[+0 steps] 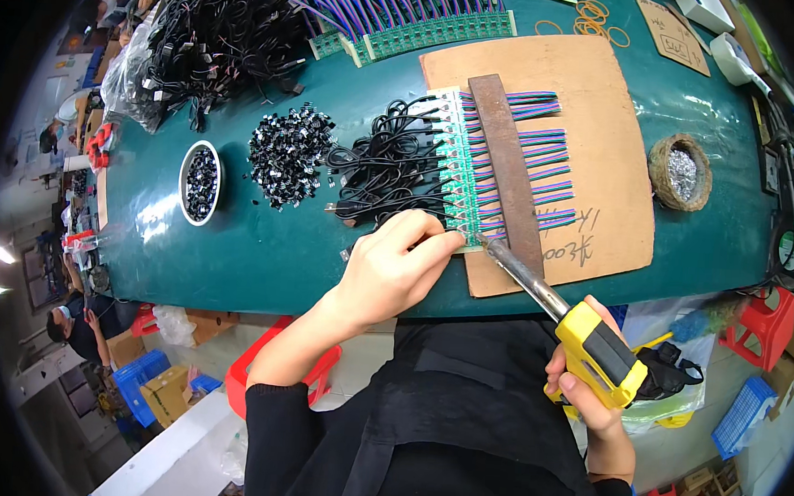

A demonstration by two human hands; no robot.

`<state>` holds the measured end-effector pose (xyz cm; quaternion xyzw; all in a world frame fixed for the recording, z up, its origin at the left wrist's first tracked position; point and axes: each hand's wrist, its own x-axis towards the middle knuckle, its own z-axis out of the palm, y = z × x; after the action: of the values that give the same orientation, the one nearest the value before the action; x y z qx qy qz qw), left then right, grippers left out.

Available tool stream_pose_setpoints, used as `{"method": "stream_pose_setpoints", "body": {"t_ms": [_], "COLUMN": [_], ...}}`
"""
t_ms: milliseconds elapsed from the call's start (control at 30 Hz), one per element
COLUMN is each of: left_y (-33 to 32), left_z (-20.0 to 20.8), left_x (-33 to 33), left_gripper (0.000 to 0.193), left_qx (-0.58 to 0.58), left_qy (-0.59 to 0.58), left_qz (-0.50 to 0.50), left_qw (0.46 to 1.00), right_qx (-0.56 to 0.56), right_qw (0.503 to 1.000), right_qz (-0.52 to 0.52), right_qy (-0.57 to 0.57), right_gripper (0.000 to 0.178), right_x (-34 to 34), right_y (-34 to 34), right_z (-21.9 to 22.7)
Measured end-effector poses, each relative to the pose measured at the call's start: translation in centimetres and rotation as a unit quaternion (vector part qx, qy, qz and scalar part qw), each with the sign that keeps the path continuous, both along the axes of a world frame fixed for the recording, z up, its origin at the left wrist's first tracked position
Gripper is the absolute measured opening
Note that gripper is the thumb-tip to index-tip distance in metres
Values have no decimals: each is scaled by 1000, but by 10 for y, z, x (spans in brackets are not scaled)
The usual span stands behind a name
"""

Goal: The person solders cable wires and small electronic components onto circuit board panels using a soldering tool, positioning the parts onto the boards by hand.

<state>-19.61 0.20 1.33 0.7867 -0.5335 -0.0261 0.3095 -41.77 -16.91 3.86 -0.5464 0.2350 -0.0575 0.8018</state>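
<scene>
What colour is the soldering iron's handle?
The handle is yellow with a black panel; it shows best in the head view.

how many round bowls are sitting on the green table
2: a white bowl left of the heap of loose black parts, and a woven bowl right of the large cardboard sheet, holding silvery bits. No others show.

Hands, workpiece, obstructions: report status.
Left hand pinching at near end of green circuit board strip, grasped item hidden.
Right hand gripping yellow-black soldering iron, tip there too.
Brown metal bar across multicoloured wires, beside tip.
</scene>
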Motion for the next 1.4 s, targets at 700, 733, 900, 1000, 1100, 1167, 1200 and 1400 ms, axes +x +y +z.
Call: {"method": "stream_pose_setpoints", "body": {"t_ms": [700,733,900,1000,1100,1167,1200,1400], "left_y": [-2,-3,-4,-6,-5,-3,-2,2], "left_z": [7,7,10,9,11,11,11,11], "left_x": [16,17,18,19,19,20,20,16], "left_gripper": [24,24,23,23,22,21,20,20], "left_qx": [71,72,79,71,68,66,69,56], "left_qy": [43,41,41,41,39,37,34,25], "left_qz": [-60,-64,-67,-70,-73,-71,-75,-70], "left_qw": [995,995,994,994,994,995,994,996], "right_qx": [-48,-27,-10,-206,-587,-730,-733,-702], "right_qw": [999,999,997,967,782,675,671,709], "right_qz": [-2,-12,-69,-140,-206,-89,-23,-59], "right_qy": [17,13,26,-55,43,59,111,-33], "right_gripper": [67,67,75,71,54,64,67,64], "right_x": [1,2,0,4,22,30,31,74], "right_y": [-2,-3,-7,-32,-58,-77,-79,-32], "right_z": [7,7,13,8,-6,-7,-6,10]}}
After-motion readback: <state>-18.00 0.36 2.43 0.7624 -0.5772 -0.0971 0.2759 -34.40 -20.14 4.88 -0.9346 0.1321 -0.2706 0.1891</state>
